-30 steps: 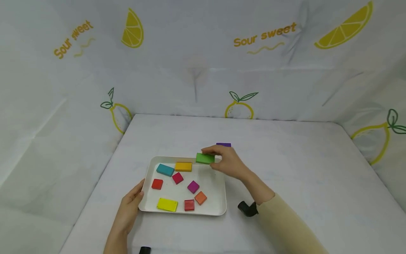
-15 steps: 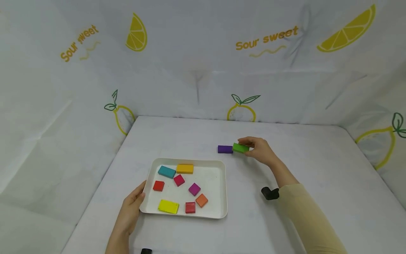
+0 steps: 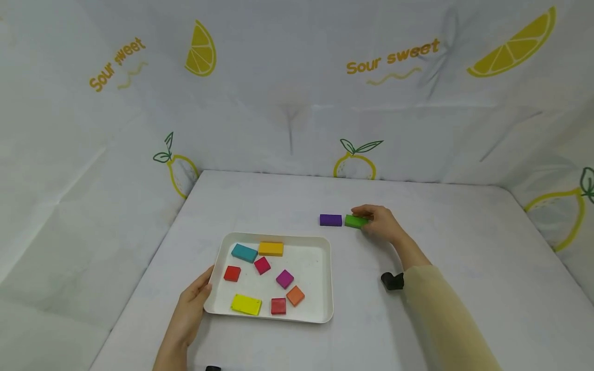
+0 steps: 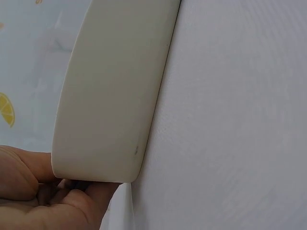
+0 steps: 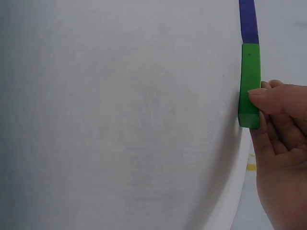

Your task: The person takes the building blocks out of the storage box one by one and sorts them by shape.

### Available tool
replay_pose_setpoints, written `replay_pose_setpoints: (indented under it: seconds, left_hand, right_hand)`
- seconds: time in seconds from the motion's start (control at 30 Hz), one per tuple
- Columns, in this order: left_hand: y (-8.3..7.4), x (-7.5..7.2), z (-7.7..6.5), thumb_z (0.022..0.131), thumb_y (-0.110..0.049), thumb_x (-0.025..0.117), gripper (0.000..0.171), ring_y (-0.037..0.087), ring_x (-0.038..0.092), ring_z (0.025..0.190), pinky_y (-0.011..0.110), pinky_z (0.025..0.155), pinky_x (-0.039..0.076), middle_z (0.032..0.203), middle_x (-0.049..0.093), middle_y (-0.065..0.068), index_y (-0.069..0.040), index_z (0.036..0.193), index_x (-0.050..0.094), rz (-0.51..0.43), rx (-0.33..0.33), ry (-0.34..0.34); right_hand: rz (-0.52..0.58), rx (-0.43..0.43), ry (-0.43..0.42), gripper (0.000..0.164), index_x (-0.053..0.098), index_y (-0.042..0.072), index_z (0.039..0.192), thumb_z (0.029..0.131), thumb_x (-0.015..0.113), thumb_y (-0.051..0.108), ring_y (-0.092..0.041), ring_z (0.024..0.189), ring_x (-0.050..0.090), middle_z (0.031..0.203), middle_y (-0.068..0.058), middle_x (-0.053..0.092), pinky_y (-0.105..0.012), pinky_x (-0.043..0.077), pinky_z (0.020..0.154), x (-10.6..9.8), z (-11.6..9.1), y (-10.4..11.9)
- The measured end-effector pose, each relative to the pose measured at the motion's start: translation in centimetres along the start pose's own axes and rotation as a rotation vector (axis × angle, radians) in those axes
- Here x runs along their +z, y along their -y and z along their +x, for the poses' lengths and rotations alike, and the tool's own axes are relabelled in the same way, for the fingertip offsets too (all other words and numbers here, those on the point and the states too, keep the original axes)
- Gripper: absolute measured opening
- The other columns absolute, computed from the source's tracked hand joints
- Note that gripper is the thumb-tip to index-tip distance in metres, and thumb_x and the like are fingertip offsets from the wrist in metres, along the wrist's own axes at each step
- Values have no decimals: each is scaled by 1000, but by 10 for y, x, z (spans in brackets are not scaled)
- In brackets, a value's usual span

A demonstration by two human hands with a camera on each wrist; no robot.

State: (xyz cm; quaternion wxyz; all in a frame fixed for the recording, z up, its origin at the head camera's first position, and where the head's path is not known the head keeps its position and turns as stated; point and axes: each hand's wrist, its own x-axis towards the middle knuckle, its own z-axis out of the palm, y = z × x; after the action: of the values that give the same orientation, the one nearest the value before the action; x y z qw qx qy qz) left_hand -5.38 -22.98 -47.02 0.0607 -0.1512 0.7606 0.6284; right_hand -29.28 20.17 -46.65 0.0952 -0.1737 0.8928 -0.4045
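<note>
Head view: green block [image 3: 355, 221] sits beyond the far right corner of the tray [image 3: 315, 278], over the table [image 3: 357, 330], just right of the purple block [image 3: 331, 220]. Long axis roughly left-right, right end angled slightly toward the person; left end faces the purple block's right end. Nearly in line, narrow gap visible here; in the right wrist view the two ends look to meet, so can't tell if touching. Can't tell either if its underside is fully down. Looks: bright green, slim rectangular bar, flat faces, crisp edges; right wrist view shows a tiny dark speck near the purple side and a paler end face. Right hand [image 3: 381, 225], beige sleeve [image 3: 441, 309]: grip pinches the bar's right part, thumb one side, fingers the other. Left hand [image 3: 194, 301]: grip holds the tray's left edge between thumb and fingers. Tray off-white, shallow, rounded corners; inside, a teal block [image 3: 244, 253], amber block [image 3: 271, 249], yellow block [image 3: 246, 304], plus five small blocks [image 3: 285, 279], squarish, in reds, magenta, orange. Black object [image 3: 392, 281] by right sleeve. Writing: "Sour sweet" twice, orange lettering [image 3: 393, 56] on the white cloth [image 3: 287, 67] behind, wavy line under each, yellow lemon slices [image 3: 512, 46] alongside.
</note>
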Motion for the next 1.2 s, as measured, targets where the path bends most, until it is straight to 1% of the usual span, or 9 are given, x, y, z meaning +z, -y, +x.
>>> replay_pose_setpoints:
  seconds: [0.13,0.37,0.47,0.57,0.77,0.87,0.97,1.1,1.2]
  left_hand:
    - [1,-1,-2,108,-13,31,50,27,19,154,40,119,27,166,22,9,-10,157,24,1,-2,4]
    - [3,-2,-3,108,-14,32,50,26,21,154,24,114,33,166,22,9,-11,157,24,6,-9,11]
    - [3,-1,-4,108,-13,32,50,27,21,154,28,115,33,166,22,9,-11,157,25,5,-9,10]
    - [2,0,-4,108,-12,31,50,27,22,154,37,117,30,166,22,10,-10,157,24,2,-7,12]
    - [2,1,-3,108,-12,31,50,30,20,154,42,117,29,166,21,11,-10,157,24,10,-11,4]
    - [2,1,-2,108,-12,30,50,30,19,155,42,117,29,166,21,11,-9,157,24,14,-14,4]
    - [1,0,-2,108,-12,30,50,30,18,155,43,118,28,166,20,11,-10,158,23,21,-12,8]
    - [0,-1,-1,108,-13,31,50,31,16,155,44,120,27,166,20,11,-9,158,23,26,-10,10]
    - [-1,-1,0,108,-12,31,50,31,16,155,44,119,27,166,20,11,-9,158,22,24,-10,8]
  right_hand:
    - [13,1,-15,56,63,2,128,76,54,-14,-36,124,59,129,-19,66,-50,50,105,3,2,-1]
    - [41,41,-45,53,66,4,125,75,58,-10,-33,121,60,126,-17,69,-40,51,99,9,3,0]
    - [52,45,-44,54,66,6,126,74,58,-10,-32,120,61,126,-16,69,-33,50,94,10,4,1]
    - [62,49,-44,54,67,7,125,74,59,-9,-31,120,61,126,-15,69,-31,49,94,11,5,0]
    - [68,41,-44,55,66,6,127,74,60,-9,-34,123,59,127,-17,68,-44,51,102,11,6,-1]
    - [84,50,-50,57,65,7,128,73,59,-9,-37,130,55,132,-16,66,-51,47,109,10,6,1]
    - [106,41,-65,54,64,8,130,77,59,-7,-39,137,49,136,-15,63,-54,42,114,10,6,5]
    - [162,-8,-94,44,64,6,128,85,64,-1,-37,136,51,135,-15,64,-53,40,116,12,5,20]
    - [221,-51,-98,40,66,5,126,87,70,4,-35,132,55,132,-16,66,-51,42,115,18,4,42]
